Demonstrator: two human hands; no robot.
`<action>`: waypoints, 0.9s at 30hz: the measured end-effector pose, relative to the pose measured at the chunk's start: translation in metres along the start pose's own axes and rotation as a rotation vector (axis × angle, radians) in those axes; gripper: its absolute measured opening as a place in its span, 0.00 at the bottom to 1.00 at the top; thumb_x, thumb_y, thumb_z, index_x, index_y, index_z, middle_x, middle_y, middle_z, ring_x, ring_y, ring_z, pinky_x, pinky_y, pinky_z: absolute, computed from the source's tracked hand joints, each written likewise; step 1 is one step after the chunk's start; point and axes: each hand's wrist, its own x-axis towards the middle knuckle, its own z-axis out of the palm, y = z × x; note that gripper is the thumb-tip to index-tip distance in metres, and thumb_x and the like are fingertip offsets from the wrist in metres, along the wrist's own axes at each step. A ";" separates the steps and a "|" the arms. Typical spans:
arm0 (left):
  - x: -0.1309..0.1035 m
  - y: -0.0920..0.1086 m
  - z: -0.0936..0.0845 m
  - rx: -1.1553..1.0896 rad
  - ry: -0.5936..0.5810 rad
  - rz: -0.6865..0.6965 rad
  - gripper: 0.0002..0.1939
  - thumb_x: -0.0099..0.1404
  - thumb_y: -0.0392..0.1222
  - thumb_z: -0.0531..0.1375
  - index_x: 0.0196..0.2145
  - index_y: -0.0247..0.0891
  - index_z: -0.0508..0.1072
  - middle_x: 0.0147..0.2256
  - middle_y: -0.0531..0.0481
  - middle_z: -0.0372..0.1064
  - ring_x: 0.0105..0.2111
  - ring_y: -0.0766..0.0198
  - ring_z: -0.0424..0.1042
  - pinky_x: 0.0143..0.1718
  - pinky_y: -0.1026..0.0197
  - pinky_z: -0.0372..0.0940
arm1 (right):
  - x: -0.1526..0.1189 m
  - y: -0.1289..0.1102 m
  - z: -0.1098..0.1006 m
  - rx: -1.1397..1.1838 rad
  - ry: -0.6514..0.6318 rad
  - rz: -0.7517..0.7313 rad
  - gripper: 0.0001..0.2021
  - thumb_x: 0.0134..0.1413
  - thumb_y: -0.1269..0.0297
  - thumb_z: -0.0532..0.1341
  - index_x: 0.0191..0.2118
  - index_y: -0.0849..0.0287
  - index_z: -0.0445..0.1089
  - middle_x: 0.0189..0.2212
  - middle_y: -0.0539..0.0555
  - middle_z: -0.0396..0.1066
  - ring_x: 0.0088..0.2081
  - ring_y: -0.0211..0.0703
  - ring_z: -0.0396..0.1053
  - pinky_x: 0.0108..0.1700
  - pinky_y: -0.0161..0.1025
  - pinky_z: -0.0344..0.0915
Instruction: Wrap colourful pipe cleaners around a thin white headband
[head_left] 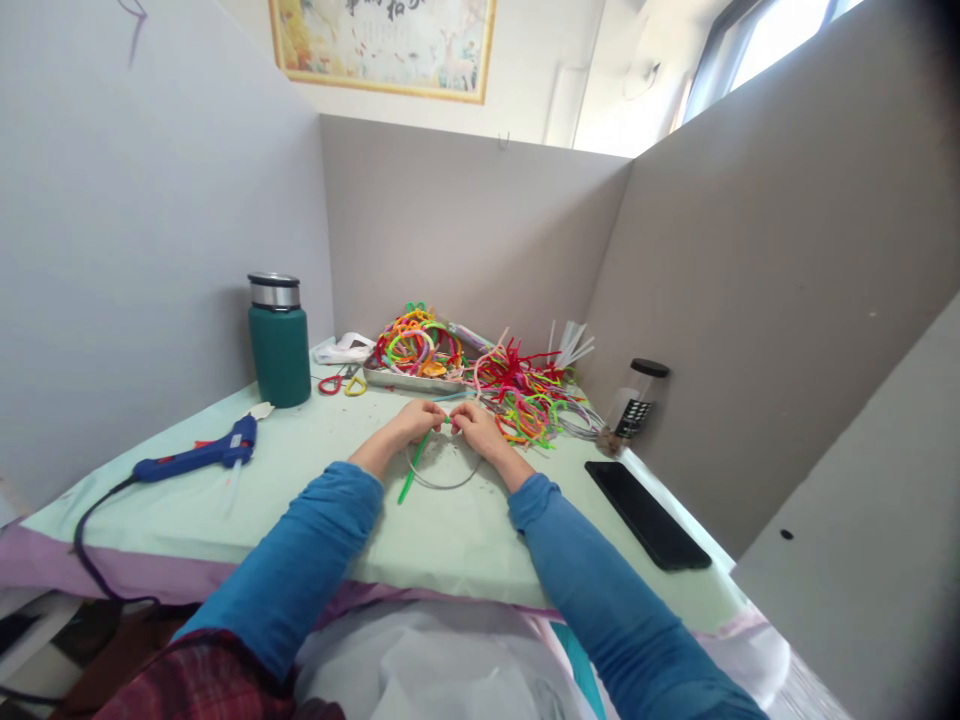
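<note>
Over the middle of the table, my left hand (416,422) and my right hand (480,430) meet with their fingertips pinched close together. A bright green pipe cleaner (414,472) runs through the pinch; its long end slants down toward me below my left hand, and a short green bit shows between the fingertips. Beneath both hands hangs a thin grey wire hoop (444,487), its upper part at the fingers. Fingers partly hide where the pipe cleaner meets the hoop.
A tray (405,381) of coloured rings and a pipe cleaner heap (525,385) lie behind my hands. Scissors (354,386), a green bottle (279,345) and a blue glue gun (202,455) are left. A black phone (646,515) and a clear jar (634,405) are right. Partitions surround the table.
</note>
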 end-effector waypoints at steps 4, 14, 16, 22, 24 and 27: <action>0.003 -0.004 0.001 0.007 0.007 -0.015 0.04 0.56 0.35 0.58 0.27 0.32 0.67 0.16 0.56 0.59 0.10 0.76 0.46 0.14 0.67 0.39 | -0.002 -0.002 0.003 -0.073 0.013 -0.042 0.05 0.49 0.67 0.55 0.31 0.58 0.67 0.25 0.48 0.69 0.28 0.37 0.64 0.31 0.33 0.57; -0.001 0.004 -0.002 -0.067 -0.005 -0.055 0.04 0.55 0.34 0.57 0.25 0.34 0.62 0.17 0.55 0.59 0.11 0.77 0.47 0.13 0.68 0.40 | -0.003 -0.006 0.006 -0.160 0.030 -0.089 0.04 0.48 0.70 0.55 0.31 0.58 0.66 0.24 0.48 0.68 0.27 0.37 0.63 0.30 0.33 0.56; -0.002 0.005 -0.003 -0.082 -0.012 -0.058 0.05 0.55 0.34 0.57 0.24 0.34 0.62 0.17 0.55 0.59 0.11 0.77 0.46 0.13 0.68 0.40 | -0.003 -0.007 0.006 -0.154 0.028 -0.089 0.04 0.48 0.70 0.54 0.30 0.58 0.66 0.24 0.48 0.67 0.27 0.37 0.63 0.30 0.32 0.56; -0.001 0.003 -0.004 -0.111 -0.028 -0.059 0.07 0.55 0.36 0.57 0.23 0.34 0.62 0.16 0.56 0.58 0.10 0.77 0.46 0.13 0.68 0.39 | -0.003 -0.008 0.005 -0.148 0.025 -0.090 0.05 0.48 0.69 0.54 0.30 0.59 0.66 0.23 0.48 0.67 0.26 0.37 0.63 0.29 0.32 0.56; -0.001 0.002 -0.004 -0.118 -0.036 -0.066 0.06 0.55 0.35 0.57 0.23 0.34 0.62 0.16 0.56 0.58 0.10 0.78 0.45 0.13 0.68 0.38 | -0.004 -0.008 0.005 -0.153 0.020 -0.097 0.05 0.49 0.68 0.54 0.31 0.58 0.67 0.24 0.48 0.67 0.26 0.37 0.63 0.29 0.32 0.56; 0.000 0.002 -0.004 -0.126 -0.054 -0.093 0.04 0.54 0.33 0.57 0.23 0.33 0.63 0.15 0.55 0.57 0.10 0.77 0.45 0.13 0.68 0.37 | -0.005 -0.007 0.006 -0.193 0.020 -0.096 0.05 0.50 0.66 0.55 0.31 0.58 0.67 0.25 0.49 0.69 0.28 0.37 0.64 0.30 0.33 0.56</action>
